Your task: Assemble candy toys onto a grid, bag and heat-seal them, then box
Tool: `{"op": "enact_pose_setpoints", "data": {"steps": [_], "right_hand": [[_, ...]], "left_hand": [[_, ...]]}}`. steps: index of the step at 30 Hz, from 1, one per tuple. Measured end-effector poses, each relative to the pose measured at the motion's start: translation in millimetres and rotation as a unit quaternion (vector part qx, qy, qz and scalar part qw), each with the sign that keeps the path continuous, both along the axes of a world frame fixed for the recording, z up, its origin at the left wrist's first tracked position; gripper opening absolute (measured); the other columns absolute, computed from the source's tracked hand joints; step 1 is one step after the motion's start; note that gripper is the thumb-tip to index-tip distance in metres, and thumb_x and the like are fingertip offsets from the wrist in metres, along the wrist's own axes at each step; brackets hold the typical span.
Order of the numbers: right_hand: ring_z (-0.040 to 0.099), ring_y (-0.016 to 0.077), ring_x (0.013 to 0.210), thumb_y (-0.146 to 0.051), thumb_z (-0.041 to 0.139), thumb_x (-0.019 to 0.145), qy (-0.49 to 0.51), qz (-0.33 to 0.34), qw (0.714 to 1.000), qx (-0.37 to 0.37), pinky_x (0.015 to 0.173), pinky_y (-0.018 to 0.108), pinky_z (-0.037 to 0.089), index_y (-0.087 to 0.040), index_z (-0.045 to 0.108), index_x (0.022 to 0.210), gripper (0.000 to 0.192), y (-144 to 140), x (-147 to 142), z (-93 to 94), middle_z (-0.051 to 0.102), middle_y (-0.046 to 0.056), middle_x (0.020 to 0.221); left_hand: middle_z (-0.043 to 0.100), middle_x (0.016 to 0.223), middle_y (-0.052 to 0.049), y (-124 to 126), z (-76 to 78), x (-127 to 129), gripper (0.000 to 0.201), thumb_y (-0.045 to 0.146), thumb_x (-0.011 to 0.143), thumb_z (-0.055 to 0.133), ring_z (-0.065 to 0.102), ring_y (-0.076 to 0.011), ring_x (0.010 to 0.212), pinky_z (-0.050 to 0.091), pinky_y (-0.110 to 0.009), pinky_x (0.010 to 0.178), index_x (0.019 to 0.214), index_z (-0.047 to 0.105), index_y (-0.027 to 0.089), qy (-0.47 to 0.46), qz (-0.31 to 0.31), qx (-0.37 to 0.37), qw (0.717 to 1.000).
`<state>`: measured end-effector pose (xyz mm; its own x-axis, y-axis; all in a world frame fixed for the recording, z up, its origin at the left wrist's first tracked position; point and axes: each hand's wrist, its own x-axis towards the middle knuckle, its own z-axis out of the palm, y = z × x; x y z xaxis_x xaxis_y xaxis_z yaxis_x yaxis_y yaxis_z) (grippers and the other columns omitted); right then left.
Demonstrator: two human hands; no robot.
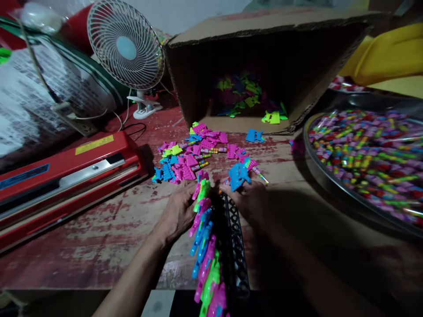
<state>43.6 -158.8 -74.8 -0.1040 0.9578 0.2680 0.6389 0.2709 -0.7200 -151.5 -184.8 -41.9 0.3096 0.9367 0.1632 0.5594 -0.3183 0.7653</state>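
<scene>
Pieces [205, 246] of coloured plastic already line most of the black rack [236, 246], its far end flanked by the left hand [180, 211] resting spread and the right hand [247, 198] seemingly pinching a blue piece [238, 175], while a loose pile [194, 154] beyond the rack remains.

Glossy plastic toy pieces [205, 220], matt corrugated cardboard box [264, 26], shiny metal tray [330, 180], worn wooden table [99, 229]

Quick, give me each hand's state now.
Left hand: resting against the row of plastic pieces; grip cannot be told.
Right hand: fingers closed on a blue plastic piece.
</scene>
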Motion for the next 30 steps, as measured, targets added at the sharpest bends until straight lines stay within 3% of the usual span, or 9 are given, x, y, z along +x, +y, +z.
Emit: {"op": "enact_pose_setpoints", "data": {"steps": [4, 8, 12, 18, 21, 23, 26, 28, 30], "right_hand": [[0.064, 0.0165, 0.068, -0.037, 0.063, 0.081, 0.022, 0.006, 0.998, -0.056, 0.07, 0.027, 0.047, -0.024, 0.071, 0.08, 0.016, -1.9, 6.6, 1.4, 0.071, 0.001, 0.077], [0.064, 0.0169, 0.072, -0.037, 0.064, 0.08, 0.017, 0.004, 0.999, -0.051, 0.071, 0.027, 0.045, -0.024, 0.071, 0.083, 0.015, -4.3, 5.0, 0.4, 0.071, 0.002, 0.081], [0.061, 0.0163, 0.075, -0.03, 0.059, 0.082, 0.026, 0.005, 1.0, 0.003, 0.067, 0.026, 0.042, -0.023, 0.068, 0.081, 0.012, -7.3, -4.1, -2.9, 0.067, 0.001, 0.079], [0.055, 0.016, 0.074, -0.017, 0.055, 0.08, -0.045, 0.077, 0.989, 0.118, 0.068, 0.027, 0.039, -0.021, 0.057, 0.071, 0.01, -10.0, -8.1, -12.2, 0.061, 0.001, 0.074], [0.056, 0.0171, 0.078, -0.014, 0.053, 0.08, -0.06, 0.092, 0.987, 0.119, 0.071, 0.027, 0.041, -0.021, 0.057, 0.075, 0.009, -9.0, -6.7, -13.5, 0.062, 0.002, 0.077], [0.057, 0.0175, 0.082, -0.013, 0.051, 0.08, -0.054, 0.1, 0.987, 0.11, 0.076, 0.027, 0.043, -0.021, 0.058, 0.077, 0.011, -8.3, -6.2, -12.8, 0.063, 0.003, 0.08], [0.059, 0.0178, 0.091, -0.011, 0.05, 0.079, -0.038, 0.105, 0.989, 0.094, 0.086, 0.028, 0.044, -0.02, 0.06, 0.081, 0.015, -8.5, -6.3, -12.1, 0.066, 0.005, 0.09], [0.059, 0.0185, 0.091, -0.009, 0.05, 0.078, -0.04, 0.092, 0.991, 0.091, 0.088, 0.029, 0.045, -0.02, 0.06, 0.078, 0.014, -10.2, -7.3, -12.0, 0.066, 0.006, 0.087], [0.059, 0.0191, 0.088, -0.008, 0.05, 0.076, -0.044, 0.082, 0.991, 0.097, 0.086, 0.029, 0.046, -0.019, 0.058, 0.073, 0.014, -12.9, -9.0, -11.4, 0.064, 0.006, 0.083]], "left_hand": [[0.066, 0.086, -0.008, 0.2, 5.4, 2.7, 0.044, 0.053, 0.09, 0.042, 0.054, -0.0239, 0.083, 0.044, -0.037, 0.082, 0.086, 0.069, 0.019, 0.007, 0.002, -0.013, 1.0], [0.063, 0.082, -0.008, 0.4, 4.3, 3.5, 0.043, 0.055, 0.088, 0.046, 0.054, -0.025, 0.087, 0.044, -0.037, 0.082, 0.088, 0.069, 0.018, 0.01, 0.004, -0.003, 1.0], [0.062, 0.082, -0.008, 1.2, 4.3, 3.5, 0.042, 0.055, 0.086, 0.051, 0.054, -0.0234, 0.086, 0.044, -0.036, 0.082, 0.088, 0.069, 0.017, -0.001, 0.008, -0.025, 1.0], [0.066, 0.09, -0.007, -0.5, 2.0, 2.5, 0.033, 0.048, 0.082, 0.06, 0.057, -0.0219, 0.089, 0.047, -0.03, 0.074, 0.083, 0.069, 0.016, -0.09, 0.011, -0.108, 0.99], [0.069, 0.102, -0.009, -4.4, 16.6, 7.1, 0.039, 0.046, 0.084, 0.057, 0.062, -0.0228, 0.095, 0.05, -0.029, 0.074, 0.108, 0.064, 0.015, -0.2, 0.106, -0.159, 0.961], [0.064, 0.121, -0.01, -5.6, 36.1, 14.0, 0.049, 0.047, 0.088, 0.052, 0.059, -0.0235, 0.111, 0.048, -0.033, 0.09, 0.126, 0.055, 0.016, -0.238, 0.128, -0.151, 0.951], [0.046, 0.145, -0.007, -1.6, 64.4, 27.3, 0.057, 0.048, 0.087, 0.056, 0.04, -0.024, 0.135, 0.035, -0.034, 0.109, 0.137, 0.046, 0.021, -0.181, 0.055, -0.137, 0.972], [0.048, 0.143, -0.008, 3.9, 72.9, 34.8, 0.058, 0.043, 0.084, 0.062, 0.044, -0.0251, 0.131, 0.039, -0.034, 0.105, 0.135, 0.048, 0.02, -0.151, -0.006, -0.158, 0.976], [0.058, 0.132, -0.011, 8.9, 73.1, 39.2, 0.05, 0.04, 0.084, 0.061, 0.057, -0.0237, 0.115, 0.046, -0.032, 0.094, 0.128, 0.053, 0.017, -0.157, -0.05, -0.189, 0.968]]}}
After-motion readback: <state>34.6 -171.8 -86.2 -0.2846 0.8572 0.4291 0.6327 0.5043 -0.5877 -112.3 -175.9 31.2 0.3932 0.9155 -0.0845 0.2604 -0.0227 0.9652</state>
